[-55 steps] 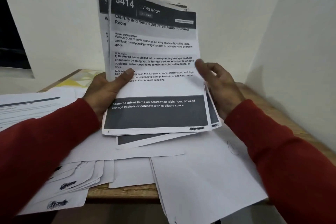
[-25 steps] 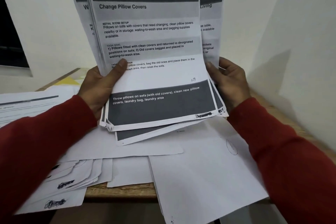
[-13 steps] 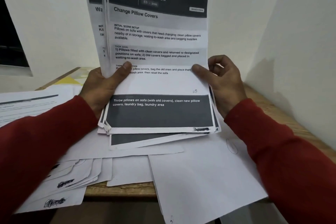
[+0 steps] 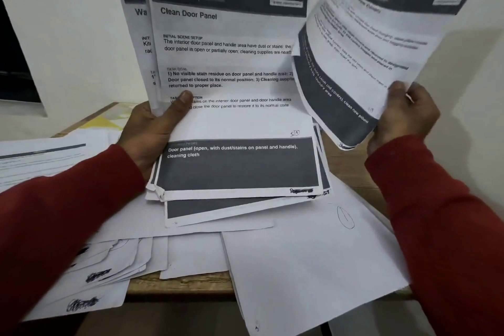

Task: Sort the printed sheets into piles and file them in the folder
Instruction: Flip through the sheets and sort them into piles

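My left hand (image 4: pixel 152 131) grips a stack of printed sheets (image 4: pixel 231 76) upright above the desk, thumb pressed on the front page. That front page reads "2747 Entrance / Balcony, Clean Door Panel". My right hand (image 4: pixel 403 117) pinches a single sheet (image 4: pixel 368 43) by its lower right edge and holds it tilted off to the right of the stack. This sheet is blurred; its dark band mentions pillow covers. No folder is clearly in view.
Face-down white sheets (image 4: pixel 308 262) overhang the front edge of the wooden desk (image 4: pixel 180 285). A fanned pile of sheets (image 4: pixel 109 267) lies at the front left, another printed pile (image 4: pixel 41 158) at the far left. White walls close in behind and on the right.
My right hand has pulled the "2659 Change Pillow Covers" sheet off the front of the stack and swung it right. The "2747" page now shows on top.
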`<state>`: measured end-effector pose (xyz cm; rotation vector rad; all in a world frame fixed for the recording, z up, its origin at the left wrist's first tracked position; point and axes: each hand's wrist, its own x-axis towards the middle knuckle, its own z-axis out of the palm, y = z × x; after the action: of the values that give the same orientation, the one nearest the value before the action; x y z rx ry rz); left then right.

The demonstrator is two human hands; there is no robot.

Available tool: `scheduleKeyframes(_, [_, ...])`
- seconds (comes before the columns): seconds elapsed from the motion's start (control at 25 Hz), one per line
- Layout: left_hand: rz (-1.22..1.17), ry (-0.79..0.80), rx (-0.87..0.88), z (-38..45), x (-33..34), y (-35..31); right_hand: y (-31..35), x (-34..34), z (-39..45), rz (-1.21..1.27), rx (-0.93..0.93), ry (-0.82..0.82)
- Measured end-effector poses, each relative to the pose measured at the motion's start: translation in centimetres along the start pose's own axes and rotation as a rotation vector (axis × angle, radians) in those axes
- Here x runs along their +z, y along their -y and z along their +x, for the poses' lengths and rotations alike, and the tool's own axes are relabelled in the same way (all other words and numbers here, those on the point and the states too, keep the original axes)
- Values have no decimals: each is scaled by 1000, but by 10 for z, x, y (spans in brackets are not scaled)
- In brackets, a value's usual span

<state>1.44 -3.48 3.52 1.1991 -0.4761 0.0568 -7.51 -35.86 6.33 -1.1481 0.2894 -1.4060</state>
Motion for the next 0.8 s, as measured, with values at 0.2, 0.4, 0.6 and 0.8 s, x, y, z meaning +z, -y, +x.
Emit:
scheduleKeyframes(0.2, [-4, -10, 5, 1, -1, -2, -1, 4, 1, 101, 72, -29])
scheduleKeyframes(0.4, [26, 0, 21, 1, -1, 0, 9, 3, -2, 244, 97, -14])
scheduleKeyframes(0.6, [32, -15, -35, 7, -9, 9, 23, 11, -24, -2, 187, 312])
scheduleKeyframes(0.8, [116, -3, -72, 11, -13, 14, 1, 35, -81, -66, 362, 691])
